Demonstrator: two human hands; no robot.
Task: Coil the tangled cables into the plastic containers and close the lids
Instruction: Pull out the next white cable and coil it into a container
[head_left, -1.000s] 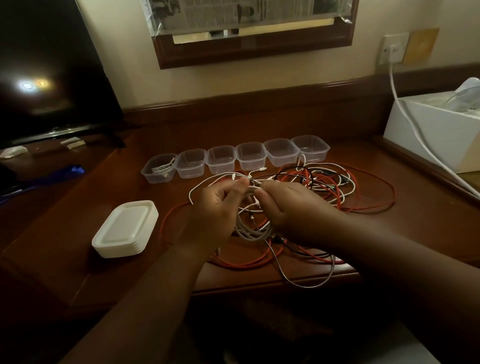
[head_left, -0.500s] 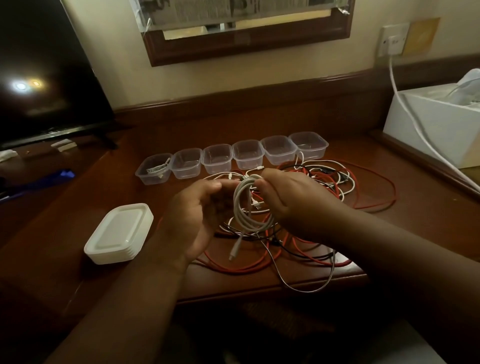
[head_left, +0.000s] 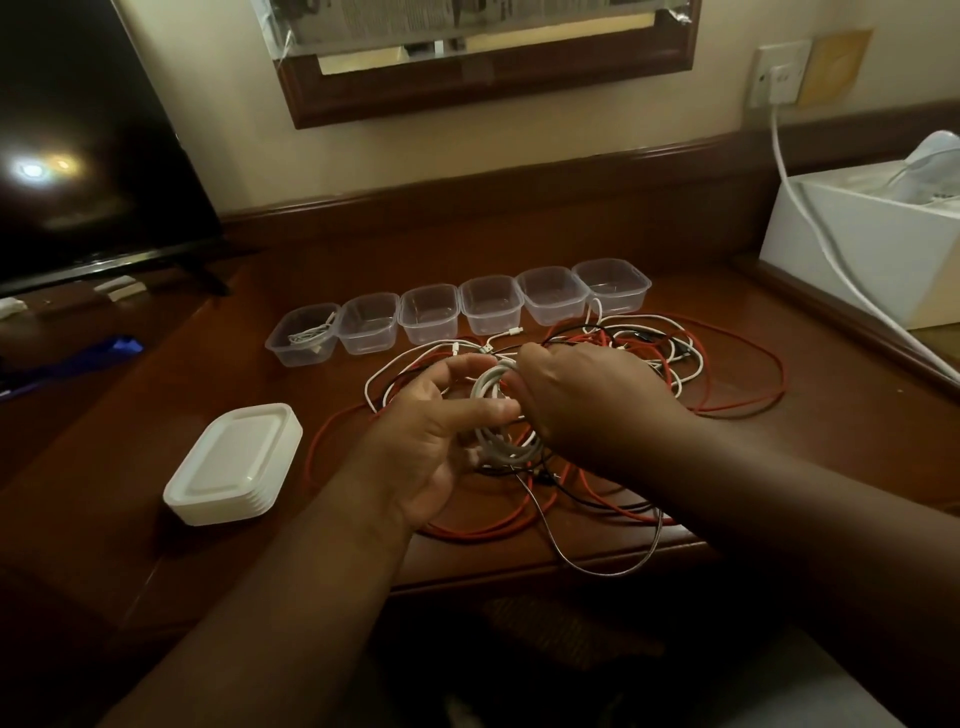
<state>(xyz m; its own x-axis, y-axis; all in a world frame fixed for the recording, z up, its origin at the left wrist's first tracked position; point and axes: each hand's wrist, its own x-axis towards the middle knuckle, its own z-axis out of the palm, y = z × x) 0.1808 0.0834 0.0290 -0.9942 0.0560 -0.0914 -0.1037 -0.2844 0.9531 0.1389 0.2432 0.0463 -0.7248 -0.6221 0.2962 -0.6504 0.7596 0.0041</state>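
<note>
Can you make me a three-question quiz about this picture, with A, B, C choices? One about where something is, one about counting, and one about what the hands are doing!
1. Where is the stack of white lids?
A. Left of the cable pile
B. Inside a container
C. On the white box

2. How many clear containers stand in the row?
A. Four
B. Six
C. Eight

3. What is in the hands?
A. A lid
B. Nothing
C. A coiled white cable

Answers:
1. A, the stack sits on the desk left of the tangled cables.
2. B, six tubs stand side by side; only the leftmost container holds a cable.
3. C, the left hand and right hand both hold the coiled white cable above the tangle.
</note>
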